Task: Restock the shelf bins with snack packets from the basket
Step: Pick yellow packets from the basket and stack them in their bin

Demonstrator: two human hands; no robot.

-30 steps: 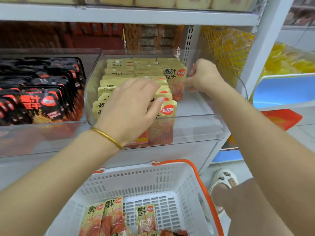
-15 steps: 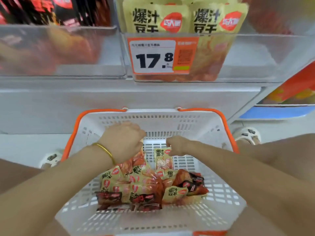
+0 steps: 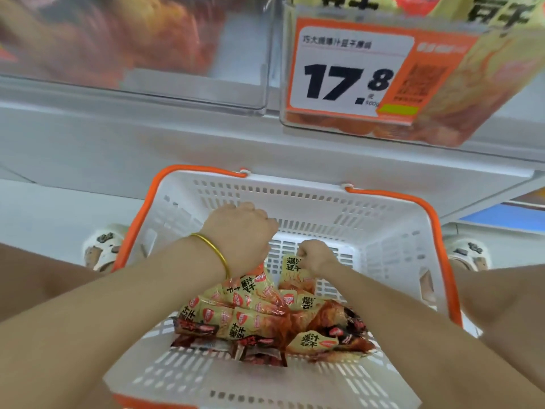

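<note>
A white basket (image 3: 392,249) with orange handles stands on the floor below the shelf. A heap of snack packets (image 3: 259,320), yellow ones and darker red-black ones, lies inside it. My left hand (image 3: 240,234), with a gold bangle on the wrist, hovers over the far left of the heap with its fingers curled down and hidden, so I cannot tell whether they hold anything. My right hand (image 3: 314,256) pinches the top edge of a yellow packet (image 3: 292,271) at the back of the heap. Above, a clear shelf bin (image 3: 442,122) holds yellow packets.
An orange and white price label (image 3: 351,72) reading 17.8 hangs on the bin's front. A second clear bin (image 3: 132,48) with red packets sits to its left. The white shelf edge (image 3: 206,137) overhangs the basket. My sandalled feet (image 3: 101,246) flank the basket.
One second ago both hands were at the yellow packets in the shelf bin. They dropped into the basket, and since half a second ago my right hand has closed on a yellow packet.
</note>
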